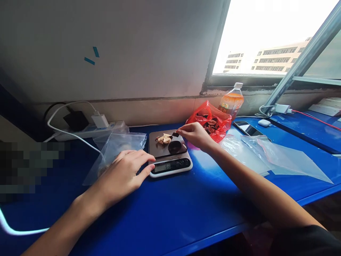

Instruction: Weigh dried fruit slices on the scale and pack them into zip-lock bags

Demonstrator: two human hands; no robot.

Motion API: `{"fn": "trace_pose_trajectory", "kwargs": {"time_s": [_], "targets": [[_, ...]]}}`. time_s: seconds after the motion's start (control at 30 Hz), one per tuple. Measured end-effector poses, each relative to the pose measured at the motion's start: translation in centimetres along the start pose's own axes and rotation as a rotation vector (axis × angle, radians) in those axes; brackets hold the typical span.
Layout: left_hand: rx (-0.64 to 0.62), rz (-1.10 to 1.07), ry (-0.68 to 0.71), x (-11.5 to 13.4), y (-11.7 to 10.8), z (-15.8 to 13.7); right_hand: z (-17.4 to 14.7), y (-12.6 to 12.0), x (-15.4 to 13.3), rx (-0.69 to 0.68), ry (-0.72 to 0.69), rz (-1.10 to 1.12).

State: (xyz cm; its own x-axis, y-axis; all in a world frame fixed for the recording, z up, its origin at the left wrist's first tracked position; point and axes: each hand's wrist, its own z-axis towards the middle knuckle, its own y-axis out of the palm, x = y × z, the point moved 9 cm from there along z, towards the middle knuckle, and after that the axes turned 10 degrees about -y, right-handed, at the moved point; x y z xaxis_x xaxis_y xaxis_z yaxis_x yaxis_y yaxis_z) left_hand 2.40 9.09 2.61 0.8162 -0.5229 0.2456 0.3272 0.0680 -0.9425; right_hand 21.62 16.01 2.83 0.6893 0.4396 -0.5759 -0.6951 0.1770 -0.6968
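A small kitchen scale stands on the blue table, its display lit. On its platform lie pale dried slices and a dark round piece. My right hand reaches over the platform's far right corner and pinches a small dark piece between its fingertips. My left hand rests flat on the table, fingers spread, its fingertips touching the scale's left front edge and lying over a clear plastic bag.
A red plastic bag of dried pieces sits behind the scale. An orange drink bottle, a phone and more clear bags lie to the right. A power strip with chargers and white cables sits at back left.
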Motion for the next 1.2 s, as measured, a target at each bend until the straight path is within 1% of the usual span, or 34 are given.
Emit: {"fn": "trace_pose_trajectory", "kwargs": {"time_s": [0.07, 0.17, 0.4, 0.5, 0.63, 0.8, 0.93, 1.03, 1.1, 1.2], "targets": [[0.005, -0.001, -0.006, -0.1, 0.0, 0.0, 0.0, 0.0, -0.1, 0.008, 0.004, 0.018], [0.013, -0.012, -0.034, -0.5, -0.2, 0.1, -0.5, -0.6, -0.2, 0.050, 0.009, 0.000], [0.002, -0.028, -0.049, -0.7, -0.2, 0.3, -2.2, -3.7, -0.1, 0.148, -0.073, -0.026], [0.002, -0.017, -0.052, -0.9, -0.1, 0.3, -2.6, -5.0, 0.1, 0.228, -0.068, 0.008], [0.017, -0.009, -0.041, -0.9, -0.3, 0.4, -3.2, -6.7, -0.3, 0.374, -0.058, 0.035], [0.020, -0.019, -0.046, -0.8, -0.6, 0.5, -4.5, -9.5, -0.7, 0.579, -0.057, -0.096], [0.024, -0.021, -0.039, -0.9, -0.6, 0.4, -5.1, -10.9, -0.4, 0.654, -0.059, -0.190], [0.024, -0.019, -0.042, -1.0, -0.5, 0.4, -5.7, -11.5, -0.7, 0.707, -0.087, -0.277], [0.025, -0.020, -0.046, -1.1, -0.5, 0.5, -6.2, -11.7, -1.5, 0.752, -0.124, -0.331], [0.024, -0.021, -0.046, -1.1, -0.5, 0.5, -6.7, -11.5, -3.5, 0.785, -0.281, -0.374]]}}
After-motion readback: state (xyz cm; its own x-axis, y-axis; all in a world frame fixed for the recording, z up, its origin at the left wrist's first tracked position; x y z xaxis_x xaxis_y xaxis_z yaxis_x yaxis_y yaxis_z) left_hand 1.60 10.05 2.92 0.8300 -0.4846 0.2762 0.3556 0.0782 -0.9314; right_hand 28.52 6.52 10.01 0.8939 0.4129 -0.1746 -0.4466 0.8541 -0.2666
